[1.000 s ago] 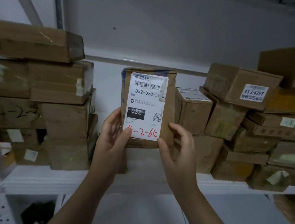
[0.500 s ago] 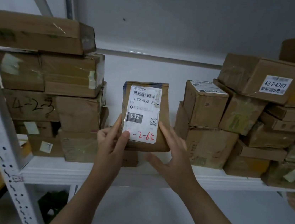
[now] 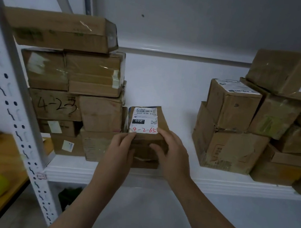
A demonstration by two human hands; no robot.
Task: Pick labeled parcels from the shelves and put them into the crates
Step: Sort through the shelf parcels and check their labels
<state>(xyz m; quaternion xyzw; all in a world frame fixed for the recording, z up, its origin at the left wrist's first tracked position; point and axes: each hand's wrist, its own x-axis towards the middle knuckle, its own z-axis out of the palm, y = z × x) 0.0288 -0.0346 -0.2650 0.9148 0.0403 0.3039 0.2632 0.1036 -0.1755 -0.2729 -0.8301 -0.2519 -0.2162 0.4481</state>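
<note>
The small brown cardboard parcel with the white label has come down since a second ago. It was held upright at face height with the label square to the camera. It now sits low at the front of the shelf, tipped back so the label and its red "4-2-65" face upward.

Both hands are clamped on its near end. The left hand has its thumb over the top edge by the label's lower corner. The right hand has fingers laid over the top right and the thumb on the front face.

Another brown box lies just under the parcel. The hands cover the join, so I cannot tell whether the parcel rests on it or is carried clear.

The parcel looks light enough for one hand, judging by its size and easy hold. Its card is creased and soft at the corners, so it would likely give under a hard squeeze. The side faces seem the best hold, with a thumb on bare card, since the label's corner looks lifted.

A stack of taped brown boxes stands just to the left, one marked "4-2-23". A second stack stands well apart to the right. All rest on the white metal shelf, behind a perforated grey upright. No crate is in view.
</note>
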